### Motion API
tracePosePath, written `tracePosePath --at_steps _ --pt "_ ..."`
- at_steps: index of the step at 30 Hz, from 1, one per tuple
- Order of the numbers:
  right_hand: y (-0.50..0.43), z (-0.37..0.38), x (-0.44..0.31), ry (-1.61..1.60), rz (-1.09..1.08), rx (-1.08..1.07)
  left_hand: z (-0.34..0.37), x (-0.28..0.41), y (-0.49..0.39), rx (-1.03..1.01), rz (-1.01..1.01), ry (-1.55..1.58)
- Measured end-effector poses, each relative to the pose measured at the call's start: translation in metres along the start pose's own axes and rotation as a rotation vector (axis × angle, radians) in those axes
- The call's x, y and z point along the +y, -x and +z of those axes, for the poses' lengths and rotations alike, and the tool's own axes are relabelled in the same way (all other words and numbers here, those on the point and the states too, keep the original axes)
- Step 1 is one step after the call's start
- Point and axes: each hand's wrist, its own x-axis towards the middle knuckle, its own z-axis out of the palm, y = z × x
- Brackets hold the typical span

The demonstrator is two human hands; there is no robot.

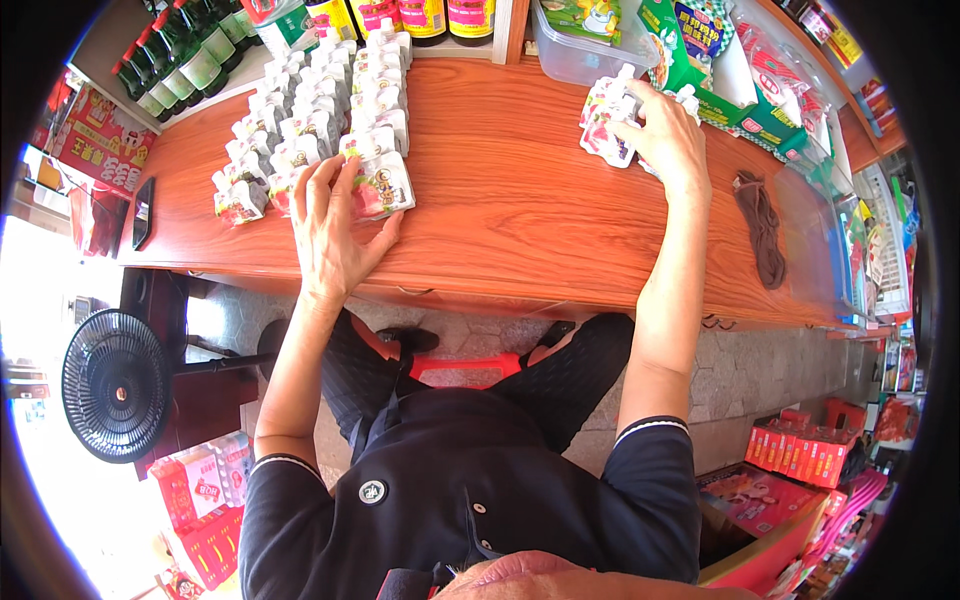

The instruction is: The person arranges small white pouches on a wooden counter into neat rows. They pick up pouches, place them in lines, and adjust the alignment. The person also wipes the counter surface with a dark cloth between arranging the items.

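White spouted foil pouches (315, 101) with fruit prints stand in three close rows on the left of the wooden counter. My left hand (330, 232) is at the near end of these rows. Its fingers and thumb hold the lower left corner of the front pouch (386, 184) in the right-hand row. Farther right, my right hand (670, 139) reaches over a small group of similar pouches (606, 124). The thumb and forefinger touch them, while the other fingers are hidden behind the hand, so a firm grip cannot be made out.
Green bottles (180, 56) and yellow-labelled bottles (424, 19) line the back shelf. A clear plastic tub (592, 60) and green cartons (772, 116) border the right rear. A phone (142, 214), a brown cloth item (759, 229) and a black fan (116, 386) are around.
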Motion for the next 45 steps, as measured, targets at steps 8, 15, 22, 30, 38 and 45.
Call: tracePosePath --at_steps 8,15,22,30,38,45 --pt "-0.005 0.025 0.011 -0.009 -0.066 0.018 -0.005 0.016 0.011 0.187 0.174 0.124" --pt "-0.005 0.032 -0.027 -0.435 -0.082 -0.286 0.026 0.099 -0.002 0.002 0.894 0.585" --pt "-0.017 0.06 -0.017 -0.576 -0.186 -0.276 0.056 0.151 -0.026 0.125 1.412 0.621" --pt "-0.017 0.076 -0.042 -0.701 -0.159 -0.333 0.061 0.144 -0.019 -0.013 1.326 0.84" --pt "-0.066 0.117 -0.134 -0.426 -0.194 -0.08 0.068 0.139 -0.027 -0.185 1.136 0.994" --pt "-0.107 0.159 -0.164 -0.33 -0.152 0.14 0.077 0.139 -0.027 -0.109 1.065 0.971"
